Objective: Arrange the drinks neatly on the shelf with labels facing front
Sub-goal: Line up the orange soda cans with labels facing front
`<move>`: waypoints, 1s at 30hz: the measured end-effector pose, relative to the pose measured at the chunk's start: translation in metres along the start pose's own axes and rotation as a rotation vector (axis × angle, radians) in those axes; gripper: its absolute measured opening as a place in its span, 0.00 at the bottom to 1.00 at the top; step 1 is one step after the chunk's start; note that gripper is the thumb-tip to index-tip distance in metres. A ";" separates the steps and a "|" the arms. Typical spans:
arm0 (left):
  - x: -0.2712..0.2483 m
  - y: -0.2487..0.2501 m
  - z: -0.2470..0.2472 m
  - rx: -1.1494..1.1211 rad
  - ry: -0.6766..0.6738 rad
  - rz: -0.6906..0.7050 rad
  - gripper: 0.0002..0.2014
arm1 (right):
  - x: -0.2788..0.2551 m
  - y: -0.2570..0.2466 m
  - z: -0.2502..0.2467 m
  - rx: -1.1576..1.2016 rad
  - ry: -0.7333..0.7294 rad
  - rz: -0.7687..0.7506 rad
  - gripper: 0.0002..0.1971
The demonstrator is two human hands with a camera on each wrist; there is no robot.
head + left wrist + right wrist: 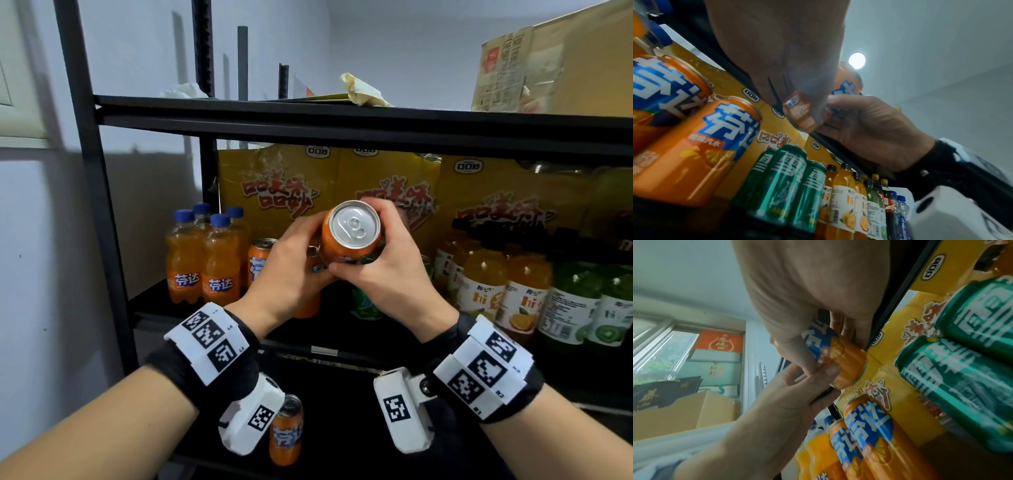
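An orange soda can (351,233) with a blue-and-white label is held in the air in front of the middle shelf (161,305), its silver top tilted toward me. My left hand (298,260) grips its left side and my right hand (394,260) grips its right side, thumbs meeting low on the can. The left wrist view shows the can (801,112) between the left palm and the right hand (869,126). In the right wrist view the label on the can (838,356) is partly covered by fingers. Two more orange cans (260,260) stand on the shelf behind my left hand.
Orange soda bottles (202,260) stand at the shelf's left, green cans (364,305) behind my hands, orange juice bottles (486,284) and green kiwi bottles (589,305) to the right. Yellow boxes (281,181) line the back. One orange can (286,431) stands on the lower shelf.
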State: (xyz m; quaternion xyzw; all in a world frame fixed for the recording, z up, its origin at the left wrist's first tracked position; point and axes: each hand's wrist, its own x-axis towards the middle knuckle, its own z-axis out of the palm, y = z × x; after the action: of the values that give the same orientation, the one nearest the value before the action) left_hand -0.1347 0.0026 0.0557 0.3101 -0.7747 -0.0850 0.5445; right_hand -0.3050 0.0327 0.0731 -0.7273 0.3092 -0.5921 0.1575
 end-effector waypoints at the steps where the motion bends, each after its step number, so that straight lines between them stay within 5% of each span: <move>1: -0.001 -0.003 0.000 0.019 0.020 0.046 0.35 | -0.002 0.001 0.001 -0.017 -0.001 -0.028 0.37; 8: -0.003 -0.016 -0.004 -0.045 -0.029 0.086 0.35 | 0.002 -0.005 -0.004 -0.122 -0.142 -0.060 0.47; 12: 0.001 -0.016 -0.011 -0.089 -0.078 0.065 0.36 | 0.011 -0.007 -0.001 -0.110 -0.091 -0.095 0.38; 16: 0.002 -0.026 -0.025 0.085 -0.039 -0.022 0.39 | 0.024 -0.006 0.009 -0.048 -0.035 -0.016 0.35; 21: -0.012 -0.049 -0.049 0.149 0.145 -0.193 0.24 | 0.058 0.003 0.024 0.066 0.044 0.159 0.35; 26: -0.002 -0.052 -0.073 0.210 0.211 -0.159 0.21 | 0.100 0.020 0.053 0.018 0.040 0.217 0.38; 30: -0.001 -0.048 -0.076 0.265 0.140 -0.139 0.23 | 0.125 0.040 0.080 -0.083 -0.018 0.277 0.34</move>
State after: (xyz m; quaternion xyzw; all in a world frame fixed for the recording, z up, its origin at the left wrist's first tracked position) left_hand -0.0477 -0.0193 0.0616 0.4374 -0.7157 0.0022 0.5445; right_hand -0.2256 -0.0880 0.1246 -0.6887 0.4294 -0.5450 0.2104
